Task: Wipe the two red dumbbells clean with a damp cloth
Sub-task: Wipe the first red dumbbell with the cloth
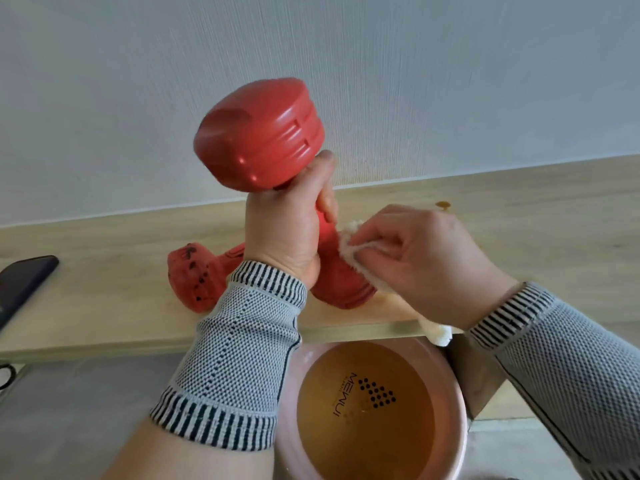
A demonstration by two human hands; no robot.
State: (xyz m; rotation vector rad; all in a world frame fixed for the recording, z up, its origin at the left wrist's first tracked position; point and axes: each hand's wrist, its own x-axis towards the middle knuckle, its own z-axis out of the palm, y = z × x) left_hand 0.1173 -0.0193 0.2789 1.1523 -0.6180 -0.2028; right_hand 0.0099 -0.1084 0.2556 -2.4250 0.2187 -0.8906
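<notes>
Water, amber-tinted, filled the pink basin (374, 403) nearest us. Beyond the basin, our right hand (426, 261) pinched the white cloth (349, 244) against the upright red dumbbell (259, 133), whose handle our left hand (291, 226) gripped; the speckled second dumbbell (194, 278) lay behind on the wooden ledge (104, 285).

Pink basin (453, 393) of brownish water with dotted logo below the wooden shelf (104, 271), dark phone (24, 282) at the shelf's left end, small amber spot (442, 204) near its back edge, pale textured wall (415, 81) behind
</notes>
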